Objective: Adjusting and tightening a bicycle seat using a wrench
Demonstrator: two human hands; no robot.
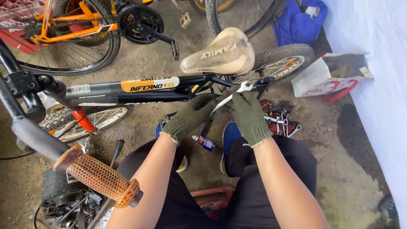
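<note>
Wrench (pixel 237 91), a silvery open-ended one, sits clamped in the right hand (pixel 250 114) just under the back of the beige saddle (pixel 222 55) of a small black bicycle (pixel 140 91), its head up against the frame near the rear wheel (pixel 280 63). Below the grip lies stained, dusty concrete floor (pixel 339 169), with a small spray can (pixel 204 143) standing between the person's blue shoes and a tray of tools (pixel 280 118) just right of the grip. An orange bicycle (pixel 72 25) stands beyond the black one; a white cloth wall (pixel 377 85) runs well to the right. Both arms reach forward from black-clad knees, both hands in dark green knit gloves. The left hand (pixel 190 116) is curled closed around the frame tube just left of the wrench, touching its shaft end. An orange perforated handlebar grip (pixel 99 178) juts in well left and nearer than the hands
</note>
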